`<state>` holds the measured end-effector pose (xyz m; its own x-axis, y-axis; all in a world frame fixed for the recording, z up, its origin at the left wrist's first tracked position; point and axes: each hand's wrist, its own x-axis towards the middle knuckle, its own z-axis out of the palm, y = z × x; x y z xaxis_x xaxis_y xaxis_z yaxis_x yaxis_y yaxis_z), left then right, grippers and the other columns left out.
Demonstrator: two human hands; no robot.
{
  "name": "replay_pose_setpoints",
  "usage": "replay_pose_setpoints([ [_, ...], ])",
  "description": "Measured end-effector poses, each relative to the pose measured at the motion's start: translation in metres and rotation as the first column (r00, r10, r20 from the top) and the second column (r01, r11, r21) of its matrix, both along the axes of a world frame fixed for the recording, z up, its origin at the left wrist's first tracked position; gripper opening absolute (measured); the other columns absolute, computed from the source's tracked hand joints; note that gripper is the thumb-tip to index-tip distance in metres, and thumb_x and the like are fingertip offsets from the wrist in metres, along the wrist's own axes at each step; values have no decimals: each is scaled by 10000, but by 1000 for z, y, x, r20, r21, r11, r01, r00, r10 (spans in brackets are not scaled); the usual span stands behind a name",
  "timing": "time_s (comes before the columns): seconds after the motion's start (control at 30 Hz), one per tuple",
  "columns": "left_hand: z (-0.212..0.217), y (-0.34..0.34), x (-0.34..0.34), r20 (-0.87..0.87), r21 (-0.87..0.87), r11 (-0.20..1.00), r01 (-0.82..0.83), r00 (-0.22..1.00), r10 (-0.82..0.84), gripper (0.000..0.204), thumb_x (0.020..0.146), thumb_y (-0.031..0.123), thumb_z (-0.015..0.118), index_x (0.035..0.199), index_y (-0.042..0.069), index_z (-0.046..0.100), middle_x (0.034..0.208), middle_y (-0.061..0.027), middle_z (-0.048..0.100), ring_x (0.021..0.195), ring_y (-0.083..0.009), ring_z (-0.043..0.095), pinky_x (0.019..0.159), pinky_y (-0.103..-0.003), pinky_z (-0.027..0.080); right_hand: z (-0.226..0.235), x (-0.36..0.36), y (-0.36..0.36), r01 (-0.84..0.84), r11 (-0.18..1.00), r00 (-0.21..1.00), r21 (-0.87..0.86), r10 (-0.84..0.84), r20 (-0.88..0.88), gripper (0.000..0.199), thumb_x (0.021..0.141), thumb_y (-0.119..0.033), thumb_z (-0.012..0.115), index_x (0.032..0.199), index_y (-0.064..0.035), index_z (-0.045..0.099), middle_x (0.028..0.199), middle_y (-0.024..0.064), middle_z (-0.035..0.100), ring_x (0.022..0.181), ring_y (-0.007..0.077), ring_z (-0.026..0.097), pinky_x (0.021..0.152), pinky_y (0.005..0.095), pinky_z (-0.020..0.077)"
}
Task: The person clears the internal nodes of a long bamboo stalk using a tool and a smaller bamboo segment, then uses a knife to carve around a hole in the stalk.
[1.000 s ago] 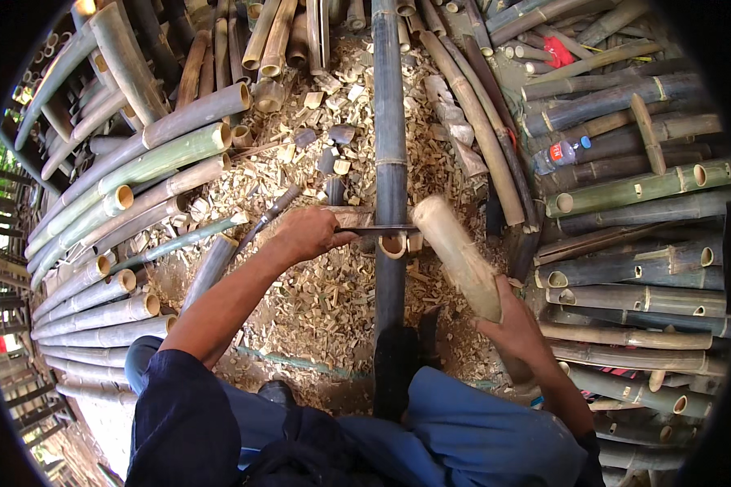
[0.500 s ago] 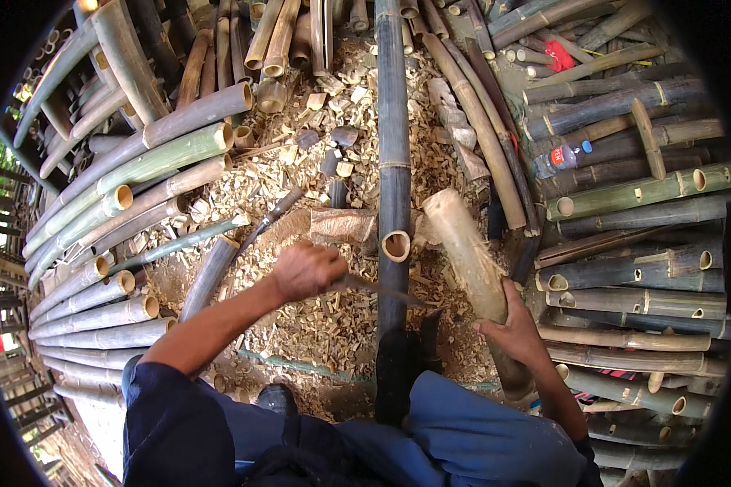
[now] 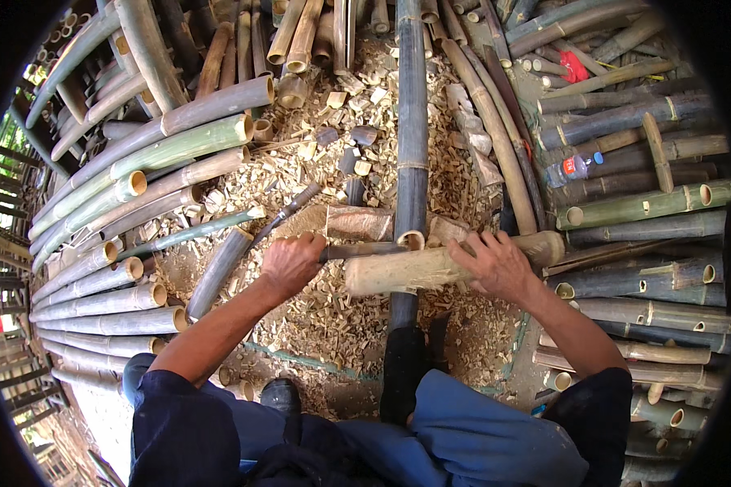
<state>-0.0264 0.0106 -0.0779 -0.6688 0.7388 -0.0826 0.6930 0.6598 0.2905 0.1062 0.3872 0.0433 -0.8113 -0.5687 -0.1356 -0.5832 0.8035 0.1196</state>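
Observation:
In my left hand is the end of a dark, narrow knife, its blade pointing right toward the notch in a dark bamboo pole. A thick, pale piece of log lies roughly level across the pole, just on the near side of the blade. My right hand grips this log from above near its right part, fingers bent over it. The log hides part of the pole and perhaps the blade's near edge. The pole runs away from me between my legs, over a wooden block.
Wood chips cover the ground. A second long-handled blade lies left of the pole. Bamboo lengths are stacked at left, more at right, with a plastic bottle on them. My dark boot stands at lower left.
The log has swung from near upright at the right to lying across the pole. My right hand has moved up and left with it. The knife has risen and turned level.

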Motion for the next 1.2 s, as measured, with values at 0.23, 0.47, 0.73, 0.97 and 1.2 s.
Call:
replay_pose_setpoints([
  [0.23,17,21,7,106,57,994,-88,991,82,281,915,307,740,939,55,617,844,-166,705,702,-310,728,596,-456,586,14,19,-11,-109,982,984,-156,129,125,852,666,-365,904,1400,-135,536,1012,55,576,917,222,616,751,403,520],
  [0.47,0,46,16,42,-112,994,-14,999,19,205,906,221,734,975,63,624,850,-141,697,700,-275,715,628,-423,592,6,21,23,139,990,984,29,-142,107,816,698,-333,902,1383,-82,536,1085,106,592,970,266,607,819,433,509],
  [0.73,11,38,-75,111,14,832,-554,828,549,286,919,276,727,1038,40,619,971,-206,715,840,-325,733,732,-493,593,-43,175,37,800,529,600,-284,-716,358,835,719,-271,890,1401,-4,489,1281,247,615,1130,448,643,928,492,533],
  [0.97,-8,56,-91,-137,22,863,-505,854,503,523,871,309,810,1275,50,601,1211,-211,615,1177,-347,603,948,-505,535,-96,264,17,923,-1,188,-384,-870,456,800,773,-279,828,1390,69,456,1208,317,618,1151,494,603,990,516,482],
  [1.2,51,192,12,86,34,991,130,987,-133,566,829,469,827,1254,120,690,1332,-135,563,1311,-318,488,1156,-555,373,-111,254,-11,914,356,373,-195,-926,58,721,852,-447,751,1341,29,515,1153,276,563,1080,470,552,910,560,472],
])
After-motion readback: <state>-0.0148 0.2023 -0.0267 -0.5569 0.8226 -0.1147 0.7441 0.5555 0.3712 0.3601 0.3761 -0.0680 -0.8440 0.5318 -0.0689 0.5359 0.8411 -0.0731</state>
